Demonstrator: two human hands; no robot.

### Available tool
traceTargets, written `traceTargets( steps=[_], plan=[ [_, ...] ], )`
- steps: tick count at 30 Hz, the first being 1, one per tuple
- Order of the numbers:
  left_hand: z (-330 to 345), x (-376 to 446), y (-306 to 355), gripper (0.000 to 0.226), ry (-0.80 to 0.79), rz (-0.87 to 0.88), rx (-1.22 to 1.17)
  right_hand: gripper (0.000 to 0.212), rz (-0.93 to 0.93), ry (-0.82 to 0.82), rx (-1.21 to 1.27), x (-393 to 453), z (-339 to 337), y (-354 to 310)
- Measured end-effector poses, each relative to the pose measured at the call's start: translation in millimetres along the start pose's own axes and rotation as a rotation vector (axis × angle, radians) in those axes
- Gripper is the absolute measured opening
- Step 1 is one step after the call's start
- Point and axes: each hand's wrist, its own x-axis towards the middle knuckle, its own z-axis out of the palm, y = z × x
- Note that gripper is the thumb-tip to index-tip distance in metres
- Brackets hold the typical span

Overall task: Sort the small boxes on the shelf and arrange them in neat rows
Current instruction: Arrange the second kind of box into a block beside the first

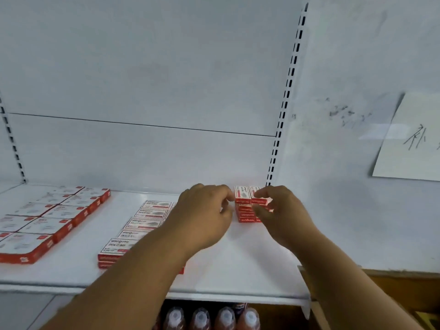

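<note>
two hands at a small stack of red-and-white boxes (246, 208) near the back right of the white shelf (238, 270); left hand (204, 215) touching the stack's left side with curled fingertips; right hand (278, 210) pinching the top right box (258, 197). more boxes in a double-layered row (140, 227) left of the hands; larger flat packs (52, 217) further left; bottles (212, 317) below.

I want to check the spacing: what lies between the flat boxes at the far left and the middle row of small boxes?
Only bare white shelf lies between the flat boxes and the middle row, in the head view.
</note>
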Motion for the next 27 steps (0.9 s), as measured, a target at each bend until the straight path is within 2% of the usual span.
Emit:
traceTargets(
  steps=[3, 6, 11, 15, 19, 22, 25, 27],
  plan=[
    [20, 34, 16, 0.024, -0.047, -0.2, 0.045, 0.024, 0.068, -0.051, -0.019, 28, 0, 24],
    [40, 64, 26, 0.034, -0.116, -0.347, 0.15, 0.023, 0.06, -0.11, -0.054, 46, 8, 37],
    [56, 89, 29, 0.034, -0.159, -0.529, 0.041, 0.013, 0.089, -0.13, 0.056, 55, 10, 50],
    [54, 84, 38, 0.024, -0.104, -0.62, -0.222, 0.003, 0.162, -0.227, 0.29, 59, 5, 61],
    [53, 78, 44, 0.013, -0.06, -0.676, -0.307, 0.033, 0.239, -0.267, 0.432, 60, 2, 61],
    [52, 74, 41, 0.012, 0.025, -0.731, -0.507, 0.014, 0.223, -0.238, 0.428, 57, 3, 58],
    [52, 71, 39, 0.017, 0.148, -0.735, -0.645, 0.005, 0.195, -0.17, 0.385, 56, 3, 56],
    [50, 69, 38, 0.02, 0.239, -0.732, -0.804, 0.012, 0.257, -0.103, 0.558, 54, -2, 52]
  ],
)
